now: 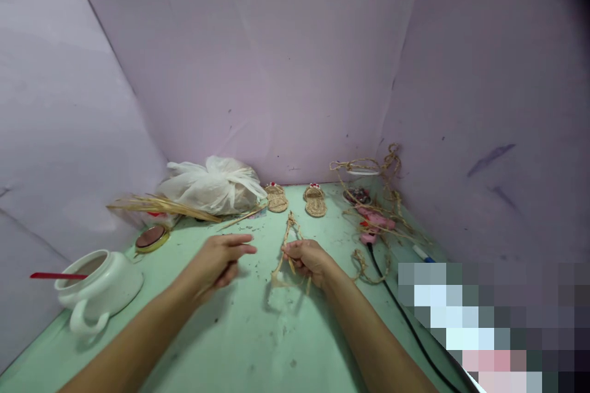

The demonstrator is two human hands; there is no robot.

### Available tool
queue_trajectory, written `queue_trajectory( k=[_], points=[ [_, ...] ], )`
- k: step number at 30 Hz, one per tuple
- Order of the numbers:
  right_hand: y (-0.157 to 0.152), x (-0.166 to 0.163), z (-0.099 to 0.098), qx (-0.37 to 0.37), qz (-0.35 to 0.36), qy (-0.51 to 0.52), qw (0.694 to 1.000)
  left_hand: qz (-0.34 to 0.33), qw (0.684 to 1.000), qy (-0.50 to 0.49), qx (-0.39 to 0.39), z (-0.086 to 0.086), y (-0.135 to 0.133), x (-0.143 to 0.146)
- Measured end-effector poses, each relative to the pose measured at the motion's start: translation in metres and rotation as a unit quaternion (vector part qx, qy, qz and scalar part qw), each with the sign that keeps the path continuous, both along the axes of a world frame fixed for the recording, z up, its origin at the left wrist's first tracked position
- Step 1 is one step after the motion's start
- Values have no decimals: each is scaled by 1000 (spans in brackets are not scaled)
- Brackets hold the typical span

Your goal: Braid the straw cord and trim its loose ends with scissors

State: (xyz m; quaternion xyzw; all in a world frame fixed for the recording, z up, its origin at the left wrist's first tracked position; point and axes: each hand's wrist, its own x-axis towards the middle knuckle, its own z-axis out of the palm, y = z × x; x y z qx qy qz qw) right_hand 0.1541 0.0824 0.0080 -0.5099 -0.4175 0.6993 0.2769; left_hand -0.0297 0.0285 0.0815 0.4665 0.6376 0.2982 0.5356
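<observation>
My right hand (310,259) pinches a braided straw cord (286,234) near the middle of the table. The cord forms a narrow loop that rises to a knot above my fingers, and loose ends hang below them. My left hand (227,259) is held to the left of it, apart from the cord, with two fingers stretched out and nothing in them. Beyond my hands, two small woven straw slippers (277,199) with red and white trim at their tops lie side by side near the back wall.
At left are a white pot (122,285) with a red stick in it, a round tin (152,237), straw strands (170,206) and a white plastic bag (216,187). At right lie a pink glue gun (375,221) with a black cable (405,307), tangled cord (364,267) and a marker (421,253).
</observation>
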Motion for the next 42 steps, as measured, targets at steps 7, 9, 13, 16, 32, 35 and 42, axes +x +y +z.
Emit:
queue_trajectory(
  k=[7, 9, 13, 16, 32, 35, 42],
  points=[
    [3, 7, -4, 39, 38, -10, 998, -107, 980, -41, -160, -49, 64, 58],
    [4, 9, -4, 58, 34, -25, 997, -124, 977, -32, -168, -55, 64, 58],
    [4, 12, -5, 117, 3, -74, 990, -128, 982, 4, -140, -57, 61, 52],
    [5, 12, -5, 165, -11, -122, 979, -122, 985, 38, -113, -59, 63, 50],
    [-26, -12, 39, 288, 16, -495, 819, -101, 987, 108, -56, -72, 64, 67],
    [-37, -25, 50, 313, 70, -494, 808, -93, 989, 94, -63, -67, 62, 64],
    [-40, -23, 62, 341, 109, -477, 803, -132, 987, 56, -70, -52, 63, 53]
  ],
)
